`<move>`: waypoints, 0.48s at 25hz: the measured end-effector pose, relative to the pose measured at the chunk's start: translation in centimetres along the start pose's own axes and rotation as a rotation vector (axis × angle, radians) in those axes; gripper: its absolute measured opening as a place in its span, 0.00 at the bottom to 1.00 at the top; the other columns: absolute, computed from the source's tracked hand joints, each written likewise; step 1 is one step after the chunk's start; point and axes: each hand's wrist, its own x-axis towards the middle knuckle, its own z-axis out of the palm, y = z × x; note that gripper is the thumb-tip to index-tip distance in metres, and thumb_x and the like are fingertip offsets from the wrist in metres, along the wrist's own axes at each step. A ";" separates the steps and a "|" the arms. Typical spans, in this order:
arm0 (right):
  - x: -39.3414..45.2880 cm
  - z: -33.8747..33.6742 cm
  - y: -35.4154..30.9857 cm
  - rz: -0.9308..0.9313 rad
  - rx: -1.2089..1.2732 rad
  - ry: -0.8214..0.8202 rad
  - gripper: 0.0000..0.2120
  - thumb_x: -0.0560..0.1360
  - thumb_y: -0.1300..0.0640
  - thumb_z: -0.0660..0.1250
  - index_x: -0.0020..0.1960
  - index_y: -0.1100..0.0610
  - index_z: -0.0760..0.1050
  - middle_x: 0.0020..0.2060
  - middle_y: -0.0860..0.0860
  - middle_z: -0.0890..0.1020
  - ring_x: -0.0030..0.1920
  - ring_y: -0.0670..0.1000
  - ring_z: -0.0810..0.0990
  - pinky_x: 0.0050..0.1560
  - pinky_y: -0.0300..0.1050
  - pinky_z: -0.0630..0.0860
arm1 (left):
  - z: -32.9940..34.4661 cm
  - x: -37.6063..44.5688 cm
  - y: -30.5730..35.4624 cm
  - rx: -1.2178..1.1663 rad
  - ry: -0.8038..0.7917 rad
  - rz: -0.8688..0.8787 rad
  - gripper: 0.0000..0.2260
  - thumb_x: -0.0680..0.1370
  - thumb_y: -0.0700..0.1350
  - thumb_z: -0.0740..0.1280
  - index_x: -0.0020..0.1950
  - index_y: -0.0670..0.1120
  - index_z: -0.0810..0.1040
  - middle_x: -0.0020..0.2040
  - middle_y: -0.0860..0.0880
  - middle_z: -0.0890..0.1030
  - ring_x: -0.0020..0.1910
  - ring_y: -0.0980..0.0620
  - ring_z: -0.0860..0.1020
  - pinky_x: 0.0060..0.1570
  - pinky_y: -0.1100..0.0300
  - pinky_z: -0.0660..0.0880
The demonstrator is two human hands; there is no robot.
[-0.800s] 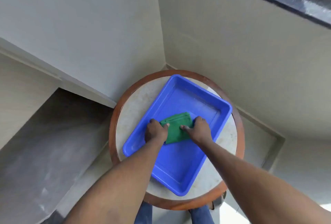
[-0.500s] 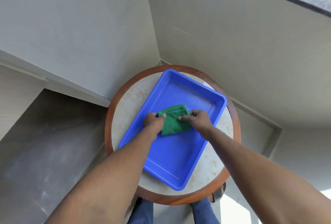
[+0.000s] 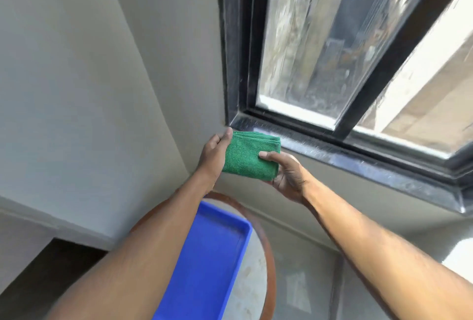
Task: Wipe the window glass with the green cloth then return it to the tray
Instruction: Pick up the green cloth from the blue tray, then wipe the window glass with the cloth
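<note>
Green cloth (image 3: pixel 249 156) now out of the tray (image 3: pixel 204 263), held up in the air just below the window sill (image 3: pixel 358 159), near the lower L corner of the frame. 0.8 s ago it lay folded on the tray floor w/ both hands on it; 0.5 s ago the hands were starting to lift it.

Left hand (image 3: pixel 213 154): fingers curled round the cloth's L edge, thumb tip at the top corner, pinching it. Right hand (image 3: pixel 286 173): cups the cloth's R/lower edge from beneath, thumb pressed on the top face, clamping the folds. Cloth still folded into a thick pad, layered edges showing along its far side.

Cloth not touching the window glass (image 3: pixel 307 38); glass looks streaky/smudged, dark frame round it.

View has swung up: earlier the whole tray and round worktop (image 3: pixel 256 281) sat mid-frame, window only a sliver at top R. Now window fills upper R, tray shows only partly at the bottom behind the L forearm. Tray sits on the worktop, nothing visible in it.
</note>
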 end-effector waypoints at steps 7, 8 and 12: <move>-10.4 5.6 -24.9 -0.291 0.059 -0.259 0.18 0.86 0.56 0.67 0.73 0.54 0.83 0.73 0.59 0.84 0.70 0.60 0.85 0.70 0.59 0.84 | 7.2 -3.8 26.8 0.010 -0.106 0.392 0.16 0.85 0.58 0.73 0.46 0.47 0.85 0.44 0.49 0.85 0.44 0.51 0.83 0.47 0.54 0.79; -11.7 6.7 -28.0 -0.319 0.075 -0.302 0.20 0.86 0.54 0.66 0.76 0.55 0.80 0.73 0.59 0.83 0.71 0.61 0.84 0.70 0.60 0.83 | 8.2 -4.4 30.1 0.012 -0.118 0.439 0.16 0.84 0.58 0.74 0.47 0.47 0.86 0.44 0.49 0.86 0.44 0.50 0.84 0.49 0.52 0.80; -15.5 10.1 -36.9 -0.403 0.156 -0.321 0.21 0.87 0.53 0.66 0.77 0.59 0.79 0.72 0.62 0.84 0.69 0.63 0.85 0.69 0.62 0.83 | 10.9 -5.2 40.4 -0.017 -0.159 0.605 0.17 0.80 0.63 0.77 0.45 0.49 0.88 0.41 0.50 0.89 0.40 0.53 0.87 0.43 0.57 0.83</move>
